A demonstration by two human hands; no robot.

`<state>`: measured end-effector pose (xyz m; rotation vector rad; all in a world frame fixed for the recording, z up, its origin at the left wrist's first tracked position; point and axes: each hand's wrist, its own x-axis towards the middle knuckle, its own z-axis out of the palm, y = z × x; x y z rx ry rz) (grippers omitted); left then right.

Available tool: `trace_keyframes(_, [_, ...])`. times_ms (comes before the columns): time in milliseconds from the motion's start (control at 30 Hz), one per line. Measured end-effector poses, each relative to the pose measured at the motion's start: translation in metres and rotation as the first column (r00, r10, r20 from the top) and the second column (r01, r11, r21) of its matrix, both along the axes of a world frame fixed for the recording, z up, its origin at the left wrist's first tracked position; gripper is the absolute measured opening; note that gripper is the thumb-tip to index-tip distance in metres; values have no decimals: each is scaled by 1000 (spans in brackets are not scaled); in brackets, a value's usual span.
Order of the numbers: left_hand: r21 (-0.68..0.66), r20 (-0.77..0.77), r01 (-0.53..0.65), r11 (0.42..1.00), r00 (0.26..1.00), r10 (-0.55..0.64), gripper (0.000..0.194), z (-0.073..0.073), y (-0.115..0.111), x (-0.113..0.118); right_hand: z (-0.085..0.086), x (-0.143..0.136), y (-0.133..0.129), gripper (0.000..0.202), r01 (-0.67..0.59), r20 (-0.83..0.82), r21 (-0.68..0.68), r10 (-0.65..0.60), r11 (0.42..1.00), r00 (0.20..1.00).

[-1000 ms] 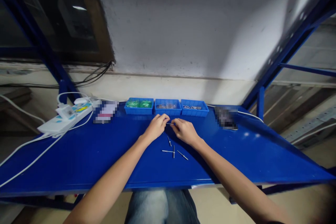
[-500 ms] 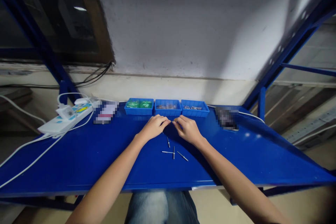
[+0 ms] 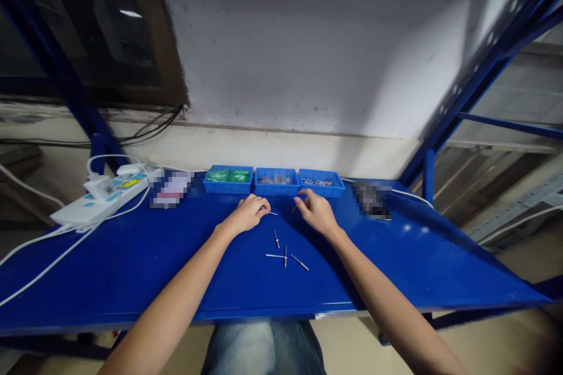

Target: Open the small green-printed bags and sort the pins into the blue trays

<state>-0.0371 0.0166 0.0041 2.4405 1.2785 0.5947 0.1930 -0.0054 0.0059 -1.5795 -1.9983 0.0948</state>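
slim silver metal rivet (image 3: 273,213) pinched in bare left hand (image 3: 247,213), second rivet (image 3: 294,209) seemingly in bare right hand (image 3: 319,214), near back edge of glossy blue table (image 3: 132,269), apparently mid-handling, calling for delicate control.

Along the rear of the worktop (image 3: 109,275), before the wall (image 3: 299,70), I record a row: left tray (image 3: 229,188) containing packets (image 3: 240,176), middle tray (image 3: 276,190), right tray (image 3: 323,192) containing rivets (image 3: 317,183). Just before them I have the left hand (image 3: 253,212), with a pin (image 3: 273,214) in its fingers, and, apart from it, the right hand (image 3: 317,212). Four loose rivets (image 3: 285,261) lie nearer the front edge, between the forearms. A power strip (image 3: 77,211) lies far left.
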Motion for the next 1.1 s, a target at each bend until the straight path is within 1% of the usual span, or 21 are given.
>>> trace_keyframes(33, [15, 19, -7, 1000, 1000, 6, 16, 0, 0, 3, -1, -8, -4, 29, -112, 28, 16, 111, 994, 993])
trace_keyframes(67, [31, 47, -16, 999, 999, 15, 18, 1, -1, 6, -2, -16, -7, 26, -198, 61, 32, 196, 980, 979])
trace_keyframes(133, [58, 128, -39, 998, 991, 32, 20, 3, -3, 11, -3, -25, -10, 20, -287, 112, 59, 279, 956, 954])
trace_keyframes(200, [60, 229, -50, 997, 973, 35, 24, 5, -6, 14, -2, -27, -12, 14, -300, 115, 81, 290, 951, 950])
trace_keyframes(300, [14, 333, -23, 1000, 943, 17, 27, 8, -10, 17, 2, -24, -12, 14, -249, 71, 128, 241, 960, 968])
trace_keyframes(400, [-37, 370, -1, 999, 929, 14, 28, 9, -12, 20, 4, -21, -12, 17, -225, 84, 148, 215, 963, 973])
trace_keyframes(500, [-80, 388, 21, 997, 921, 12, 26, 9, -12, 21, 4, -21, -12, 14, -255, 132, 141, 237, 957, 963])
trace_keyframes(567, [-84, 394, 31, 996, 919, 5, 23, 8, -12, 21, 4, -21, -13, 18, -266, 139, 142, 247, 953, 959])
trace_keyframes(600, [-64, 394, 29, 998, 919, -2, 21, 8, -12, 20, 5, -21, -13, 20, -267, 135, 147, 248, 952, 959])
trace_keyframes(733, [85, 338, -13, 996, 941, -16, 13, 12, -14, 19, 7, -21, -14, 26, -270, 103, 161, 256, 949, 961])
trace_keyframes(833, [126, 279, -7, 992, 960, -28, 20, 17, -17, 20, 7, -23, -16, 25, -273, 100, 168, 259, 947, 961])
trace_keyframes(933, [91, 234, 36, 995, 971, -56, 30, 18, -18, 20, 9, -22, -18, 24, -303, 141, 185, 280, 935, 950])
trace_keyframes(1000, [53, 173, 63, 997, 982, -71, 30, 18, -18, 18, 14, -16, -17, 26, -316, 150, 232, 287, 920, 946])
trace_keyframes(1033, [28, 121, 86, 996, 989, -89, 27, 18, -19, 16, 18, -11, -15, 28, -290, 133, 278, 263, 916, 956])
trace_keyframes(1067, [-10, 57, 118, 993, 991, -117, 23, 18, -20, 15, 21, -5, -12, 30, -223, 98, 334, 202, 916, 975])
trace_keyframes(1100, [-61, -8, 155, 986, 988, -155, 19, 19, -22, 13, 25, 2, -8, 33, -113, 48, 384, 102, 916, 994])
